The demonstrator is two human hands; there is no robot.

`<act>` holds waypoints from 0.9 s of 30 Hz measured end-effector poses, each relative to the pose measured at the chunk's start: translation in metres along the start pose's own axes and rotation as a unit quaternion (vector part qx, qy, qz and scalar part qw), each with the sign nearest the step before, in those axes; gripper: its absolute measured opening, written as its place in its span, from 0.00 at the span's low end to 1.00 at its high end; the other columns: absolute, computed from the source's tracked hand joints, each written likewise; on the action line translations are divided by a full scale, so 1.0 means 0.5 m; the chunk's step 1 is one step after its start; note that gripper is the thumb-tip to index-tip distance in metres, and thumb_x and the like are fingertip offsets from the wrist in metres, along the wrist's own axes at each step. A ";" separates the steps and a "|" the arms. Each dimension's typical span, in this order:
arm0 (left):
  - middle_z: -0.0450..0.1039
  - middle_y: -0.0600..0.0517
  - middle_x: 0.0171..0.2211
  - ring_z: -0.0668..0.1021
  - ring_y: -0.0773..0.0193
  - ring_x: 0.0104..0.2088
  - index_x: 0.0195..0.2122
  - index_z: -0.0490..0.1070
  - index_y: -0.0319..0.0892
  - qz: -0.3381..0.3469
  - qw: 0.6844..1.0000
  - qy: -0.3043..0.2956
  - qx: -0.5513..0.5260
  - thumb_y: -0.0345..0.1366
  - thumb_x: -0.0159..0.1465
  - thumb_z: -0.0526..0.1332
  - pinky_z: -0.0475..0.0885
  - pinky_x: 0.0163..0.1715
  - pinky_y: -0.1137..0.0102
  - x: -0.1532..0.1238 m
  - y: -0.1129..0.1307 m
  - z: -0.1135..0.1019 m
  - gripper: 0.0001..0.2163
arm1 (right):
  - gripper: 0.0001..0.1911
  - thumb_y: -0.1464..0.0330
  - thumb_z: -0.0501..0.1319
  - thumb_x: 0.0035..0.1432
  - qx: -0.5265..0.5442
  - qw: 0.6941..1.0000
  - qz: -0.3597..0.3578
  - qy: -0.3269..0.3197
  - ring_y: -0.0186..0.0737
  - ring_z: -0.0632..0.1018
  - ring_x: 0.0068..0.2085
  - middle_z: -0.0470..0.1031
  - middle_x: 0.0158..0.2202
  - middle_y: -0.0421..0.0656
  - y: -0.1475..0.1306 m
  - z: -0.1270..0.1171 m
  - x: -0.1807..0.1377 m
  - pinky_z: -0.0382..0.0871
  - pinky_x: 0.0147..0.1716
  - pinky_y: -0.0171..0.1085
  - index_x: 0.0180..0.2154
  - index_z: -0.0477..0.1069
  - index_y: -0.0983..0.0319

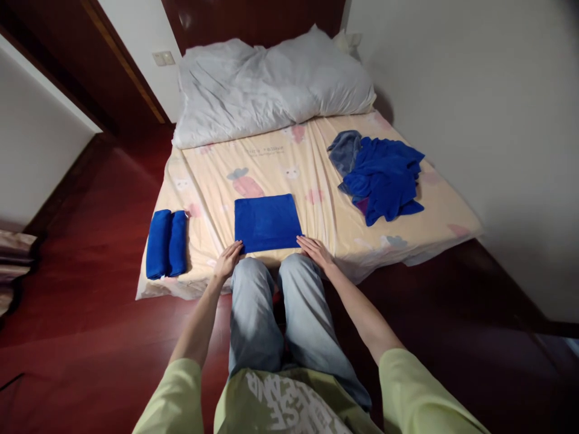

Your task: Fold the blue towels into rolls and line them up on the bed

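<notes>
A blue cloth [266, 222], folded into a flat rectangle, lies on the bed just beyond my knees. At its near left corner, the fingertips of my left hand [228, 260] touch the edge. My right hand [315, 250] rests its stretched fingers on the near right corner. Both hands look open, with their thumbs mostly hidden. Left of the cloth, two blue rolled cloths [166, 244] lie side by side near the bed's front corner. To the right is a loose heap of blue cloths [384, 175], with a grey-blue cloth [344, 150] at its far left side.
The bed [208, 175] has a pale patterned sheet. A crumpled white quilt [271, 81] lies along its head end. My knees [296, 271] are against the front edge. A white wall [474, 108] stands on the right, and dark red floor [99, 241] shows on the left.
</notes>
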State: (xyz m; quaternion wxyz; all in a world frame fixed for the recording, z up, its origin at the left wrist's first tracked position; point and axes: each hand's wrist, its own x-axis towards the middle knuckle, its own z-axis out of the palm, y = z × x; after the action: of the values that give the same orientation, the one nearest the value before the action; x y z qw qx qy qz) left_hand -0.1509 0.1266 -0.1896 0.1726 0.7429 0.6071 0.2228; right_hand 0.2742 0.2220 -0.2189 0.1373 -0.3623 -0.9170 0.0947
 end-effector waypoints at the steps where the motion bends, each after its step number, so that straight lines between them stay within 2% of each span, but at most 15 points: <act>1: 0.67 0.43 0.70 0.68 0.53 0.72 0.66 0.71 0.44 0.014 1.000 0.004 -0.010 0.40 0.74 0.52 0.63 0.73 0.53 -0.003 -0.006 0.000 0.23 | 0.28 0.72 0.50 0.75 -0.001 1.000 0.011 0.007 0.44 0.67 0.73 0.65 0.73 0.48 0.002 0.003 -0.003 0.65 0.68 0.48 0.72 0.64 0.58; 5: 0.70 0.41 0.68 0.71 0.47 0.69 0.67 0.71 0.44 0.043 0.998 0.023 -0.025 0.46 0.71 0.57 0.68 0.69 0.48 0.004 -0.018 0.004 0.25 | 0.28 0.70 0.55 0.73 -0.018 0.999 0.029 0.023 0.50 0.73 0.68 0.69 0.71 0.49 0.003 -0.001 0.017 0.70 0.63 0.50 0.71 0.66 0.57; 9: 0.76 0.41 0.63 0.76 0.46 0.64 0.62 0.76 0.43 0.007 0.998 0.066 -0.004 0.38 0.67 0.58 0.72 0.64 0.49 0.019 -0.010 0.022 0.23 | 0.26 0.72 0.60 0.69 -0.020 0.999 0.032 0.022 0.52 0.77 0.62 0.77 0.63 0.51 0.004 -0.004 0.051 0.70 0.62 0.50 0.66 0.74 0.59; 13: 0.77 0.43 0.62 0.77 0.50 0.63 0.60 0.77 0.45 -0.032 0.995 0.098 0.002 0.30 0.65 0.56 0.71 0.63 0.52 0.021 0.004 0.036 0.23 | 0.27 0.75 0.56 0.68 -0.008 0.998 0.043 0.051 0.50 0.77 0.63 0.78 0.63 0.48 0.006 0.015 0.052 0.69 0.65 0.50 0.65 0.75 0.58; 16: 0.78 0.44 0.61 0.78 0.50 0.62 0.59 0.78 0.45 -0.034 0.995 0.096 -0.014 0.30 0.64 0.57 0.71 0.62 0.51 0.020 0.008 0.034 0.23 | 0.29 0.77 0.52 0.68 0.009 0.997 0.022 0.067 0.48 0.75 0.66 0.77 0.65 0.46 0.012 0.026 0.042 0.69 0.65 0.51 0.65 0.75 0.58; 20: 0.80 0.47 0.58 0.80 0.51 0.60 0.55 0.80 0.46 -0.043 0.992 0.105 -0.055 0.29 0.61 0.58 0.72 0.62 0.51 0.026 0.008 0.029 0.22 | 0.28 0.76 0.51 0.68 0.029 0.997 0.026 0.072 0.46 0.77 0.66 0.78 0.63 0.46 0.018 0.024 0.042 0.70 0.64 0.49 0.63 0.76 0.59; 27: 0.84 0.47 0.50 0.84 0.53 0.53 0.49 0.84 0.44 -0.081 0.964 0.183 -0.175 0.29 0.59 0.59 0.76 0.59 0.57 0.039 0.006 0.037 0.19 | 0.25 0.75 0.52 0.67 0.078 0.989 0.068 0.104 0.47 0.81 0.62 0.82 0.58 0.46 0.012 0.022 0.054 0.73 0.63 0.51 0.57 0.80 0.58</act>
State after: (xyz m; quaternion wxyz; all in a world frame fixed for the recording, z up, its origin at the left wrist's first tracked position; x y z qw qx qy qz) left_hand -0.1353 0.1452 -0.2010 0.2032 0.5960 0.6380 0.4433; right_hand 0.2556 0.2442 -0.2259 0.2529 -0.4196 -0.8609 0.1373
